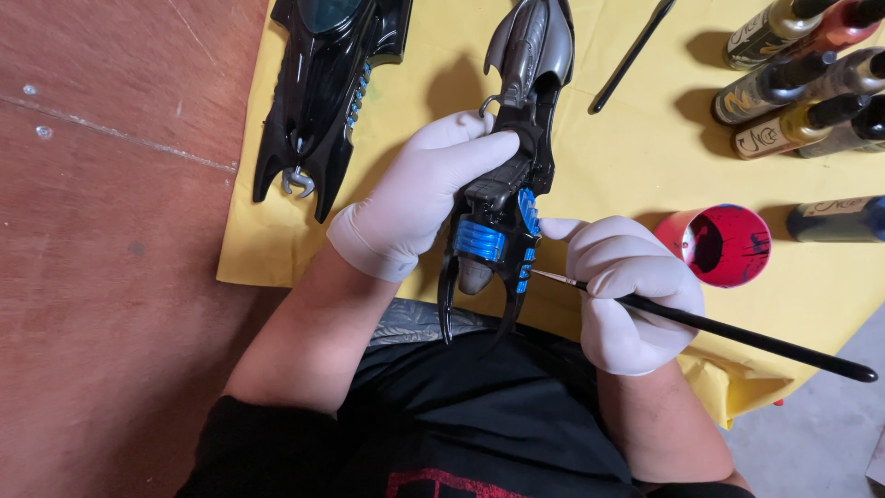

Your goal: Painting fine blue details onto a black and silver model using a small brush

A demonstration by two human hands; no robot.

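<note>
1. I see a yellow cloth (636, 157) spread over a reddish-brown table (111, 231); all work items lie on or above it.
2. A second black toy car (327, 88) rests on the cloth at upper left, apart from both hands.
3. The toy car (516, 138) being worked on is held above the cloth edge, nose away from me, tail fins toward my lap. I judge it light, rigid plastic with thin, fragile fins; hold it by the mid-body.
4. My left hand (415, 198), gloved white, is wrapped closed around that mid-body.
5. My right hand (631, 290), gloved, pinches a thin black paintbrush (737, 337); its tip appears to touch the blue trim at the tail, though the contact is small in view.
6. A red cup (724, 244) and several paint bottles (802, 83) stand to the right.
</note>
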